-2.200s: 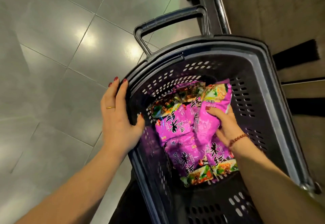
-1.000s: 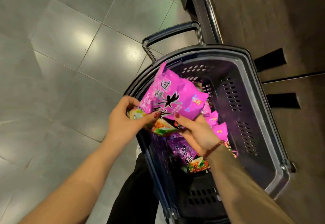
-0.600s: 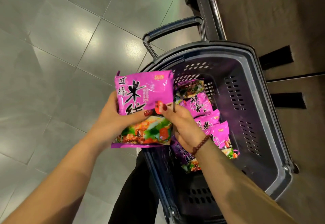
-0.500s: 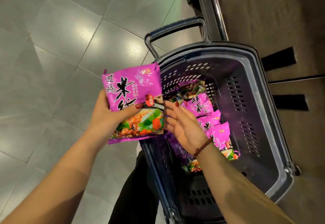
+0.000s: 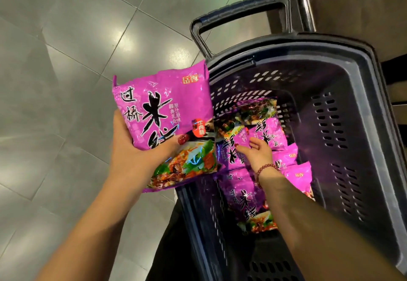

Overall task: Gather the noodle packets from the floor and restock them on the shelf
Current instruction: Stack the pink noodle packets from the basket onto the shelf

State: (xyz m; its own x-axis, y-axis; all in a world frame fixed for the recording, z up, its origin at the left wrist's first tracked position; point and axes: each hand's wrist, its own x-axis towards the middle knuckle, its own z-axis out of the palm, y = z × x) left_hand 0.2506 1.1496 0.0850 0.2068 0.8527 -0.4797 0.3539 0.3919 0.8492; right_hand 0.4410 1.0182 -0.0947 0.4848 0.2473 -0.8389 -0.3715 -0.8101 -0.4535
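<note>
Packets [image 5: 242, 194] in purple wrap lie heaped in the basket [image 5: 361, 56], overlapping one another, some with their black lettering upright to us and some turned the other way round. One more packet [image 5: 163, 113] is out of the basket. Our left hand [image 5: 132, 155] holds it from beneath, with the thumb laid across its front and the fingers behind it. It stands nearly upright with its print facing us, above the floor [image 5: 66, 60], and its right edge overlaps the basket's left rim. Our right hand [image 5: 256, 153] reaches down inside the basket with fingers straight and spread, holding nothing, low over the heap; we cannot tell whether the fingertips touch it. A beaded bracelet [image 5: 265, 168] circles that wrist. The basket's handle [image 5: 237, 9] juts from its far end over the grey tiles.
</note>
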